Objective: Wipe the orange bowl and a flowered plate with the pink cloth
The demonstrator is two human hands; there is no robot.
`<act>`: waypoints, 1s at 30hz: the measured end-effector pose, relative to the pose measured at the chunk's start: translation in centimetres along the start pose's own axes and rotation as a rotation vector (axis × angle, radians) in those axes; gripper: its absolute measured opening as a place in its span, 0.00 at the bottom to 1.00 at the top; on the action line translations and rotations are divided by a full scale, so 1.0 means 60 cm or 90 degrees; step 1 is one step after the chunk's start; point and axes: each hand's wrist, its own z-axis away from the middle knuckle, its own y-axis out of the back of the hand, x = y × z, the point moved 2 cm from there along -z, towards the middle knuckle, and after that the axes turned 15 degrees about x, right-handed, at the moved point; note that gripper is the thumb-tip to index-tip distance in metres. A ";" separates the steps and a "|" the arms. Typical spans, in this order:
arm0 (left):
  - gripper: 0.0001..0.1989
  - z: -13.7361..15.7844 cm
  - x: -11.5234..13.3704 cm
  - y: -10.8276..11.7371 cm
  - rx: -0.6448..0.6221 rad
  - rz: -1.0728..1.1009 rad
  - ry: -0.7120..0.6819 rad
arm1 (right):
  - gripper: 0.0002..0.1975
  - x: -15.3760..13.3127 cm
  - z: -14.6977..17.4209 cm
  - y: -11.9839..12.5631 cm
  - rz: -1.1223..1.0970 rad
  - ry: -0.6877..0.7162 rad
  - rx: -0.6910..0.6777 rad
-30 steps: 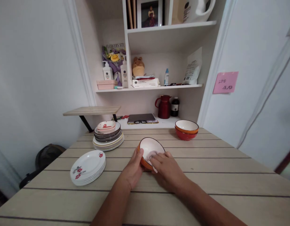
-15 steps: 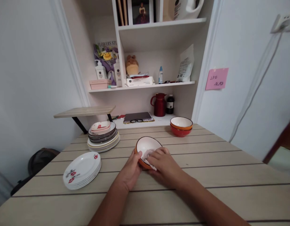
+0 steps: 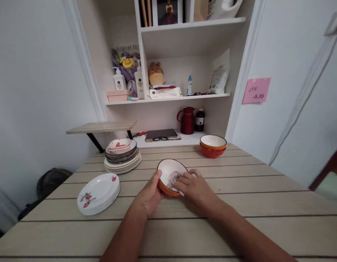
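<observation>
From here I see an orange bowl [image 3: 167, 190], white inside, tilted above the middle of the table [image 3: 239, 227]. The left hand [image 3: 149, 194] is clamped on its near-left side, thumb at the rim. The right hand [image 3: 197, 191] has its fingers bunched over a pale cloth [image 3: 172, 178] inside the bowl. Farther off, another orange bowl [image 3: 212, 143] sits nested in a red one [image 3: 212, 152] (snugly, too). The left hand's other fingers are hidden under the bowl, the right hand covers much of the cloth, and I can't tell whether the bowl touches the table.
</observation>
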 end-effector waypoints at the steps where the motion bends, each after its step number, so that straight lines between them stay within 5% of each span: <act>1: 0.31 -0.001 -0.002 -0.002 -0.007 0.008 -0.008 | 0.16 -0.002 0.000 -0.004 0.005 0.008 -0.005; 10: 0.32 0.001 -0.011 -0.013 -0.003 0.043 -0.010 | 0.24 -0.017 0.005 -0.020 -0.025 0.016 0.014; 17: 0.32 -0.004 -0.013 -0.001 0.071 -0.024 -0.033 | 0.14 -0.009 0.006 -0.020 -0.109 -0.021 0.023; 23: 0.33 -0.013 -0.006 0.021 0.099 -0.068 -0.053 | 0.22 0.009 0.010 -0.002 -0.064 0.000 -0.006; 30: 0.39 -0.007 0.001 0.011 0.030 -0.024 -0.009 | 0.12 -0.012 0.002 -0.011 -0.023 0.032 -0.016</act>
